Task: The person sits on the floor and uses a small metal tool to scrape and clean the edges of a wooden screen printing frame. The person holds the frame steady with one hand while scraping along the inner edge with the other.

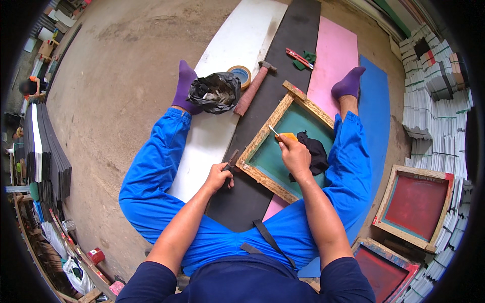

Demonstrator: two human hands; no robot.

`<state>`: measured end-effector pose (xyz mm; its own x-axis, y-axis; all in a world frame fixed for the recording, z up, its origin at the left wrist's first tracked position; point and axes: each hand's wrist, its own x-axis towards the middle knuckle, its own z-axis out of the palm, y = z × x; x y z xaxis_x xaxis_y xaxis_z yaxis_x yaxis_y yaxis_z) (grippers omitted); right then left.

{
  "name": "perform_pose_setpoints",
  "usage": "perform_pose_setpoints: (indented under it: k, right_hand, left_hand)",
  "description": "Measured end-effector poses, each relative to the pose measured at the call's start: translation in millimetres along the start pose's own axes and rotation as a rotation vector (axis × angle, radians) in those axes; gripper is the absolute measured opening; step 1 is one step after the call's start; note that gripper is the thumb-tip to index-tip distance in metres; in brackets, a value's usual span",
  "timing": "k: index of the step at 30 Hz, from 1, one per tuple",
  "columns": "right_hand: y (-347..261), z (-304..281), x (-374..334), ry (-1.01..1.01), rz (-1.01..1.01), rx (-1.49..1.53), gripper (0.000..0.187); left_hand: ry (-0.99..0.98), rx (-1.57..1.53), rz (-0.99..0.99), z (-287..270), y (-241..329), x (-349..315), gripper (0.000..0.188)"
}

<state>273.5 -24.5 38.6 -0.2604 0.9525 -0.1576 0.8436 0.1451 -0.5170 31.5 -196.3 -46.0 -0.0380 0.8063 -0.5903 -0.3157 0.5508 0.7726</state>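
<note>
My left hand is closed round the dark handles of what looks like a pair of rusty pliers, jaws pointing up beside the frame's left corner. A wooden screen-printing frame with green mesh lies tilted between my legs. Over its mesh, my right hand pinches a flat yellow-orange piece. A thin whitish strip sticks out beside that piece, above the frame's left bar; whether the two are joined I cannot tell. A crumpled black cloth rests on the mesh, right of my right hand.
A hammer, a tape roll, a black plastic bag and a red cutter knife lie on the coloured boards. Two red-meshed frames lean at right, near stacked bundles. Dark sheets stand at left.
</note>
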Motion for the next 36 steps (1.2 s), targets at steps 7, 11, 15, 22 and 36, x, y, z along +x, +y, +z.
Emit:
perform_pose_setpoints:
  k: [7,11,15,22,36]
  right_hand:
    - [8.8,11.0,3.0,0.064,-0.162,-0.159,0.029]
    - [-2.4,8.0,3.8,0.001,-0.161,-0.310,0.033]
    - [-17.4,21.3,-1.8,0.034,-0.191,-0.508,0.039]
    - [-1.7,16.7,-1.1,-0.015,-0.053,-0.066,0.032]
    - [2.0,14.4,-1.0,-0.028,-0.126,-0.217,0.028]
  left_hand:
    - [-0.013,-0.012,0.010,2.1,1.5,1.2,0.023]
    - [-0.004,-0.016,0.014,0.9,-0.8,1.6,0.028]
    - [-0.013,-0.002,0.021,0.6,-3.5,2.7,0.026]
    - [0.020,0.002,0.022,2.3,-2.0,1.2,0.018]
    - [0.041,-0.012,0.005,3.9,3.5,-0.7,0.015]
